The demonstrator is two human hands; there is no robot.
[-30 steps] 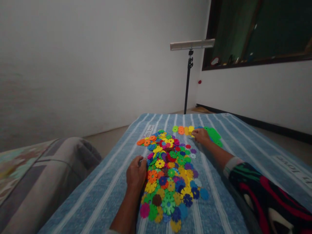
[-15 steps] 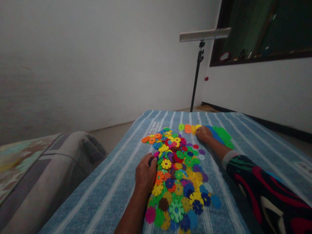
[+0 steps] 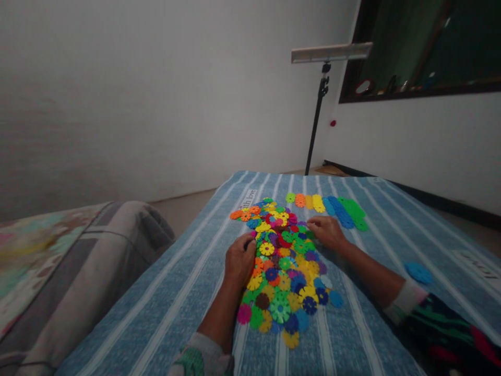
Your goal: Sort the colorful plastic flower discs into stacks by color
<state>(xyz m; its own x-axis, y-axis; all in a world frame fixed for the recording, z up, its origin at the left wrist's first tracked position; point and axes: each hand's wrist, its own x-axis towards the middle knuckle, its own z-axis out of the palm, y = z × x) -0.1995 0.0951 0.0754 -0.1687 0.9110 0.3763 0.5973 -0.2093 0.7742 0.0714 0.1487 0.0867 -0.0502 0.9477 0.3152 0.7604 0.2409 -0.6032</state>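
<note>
A loose heap of flower-shaped plastic discs in many colours lies along the middle of a striped blue cloth. My left hand rests against the heap's left edge, fingers curled in, with a magenta disc at its fingertips. Whether it grips that disc is hidden. At the heap's upper right edge is my right hand, its fingers drawn together beside small purple discs; anything between them is too small to make out. Beyond it, discs lie in overlapping single-colour rows, among them yellow, blue and green.
A separate blue disc pile lies right of my right forearm. To the left stands a surface draped with a grey blanket. Behind the cloth-covered surface rises a black stand with a light bar, near a dark window.
My right hand has moved back from the yellow row to the heap's right edge, uncovering that row. My left hand stays at the heap's left side. The view has shifted slightly.
</note>
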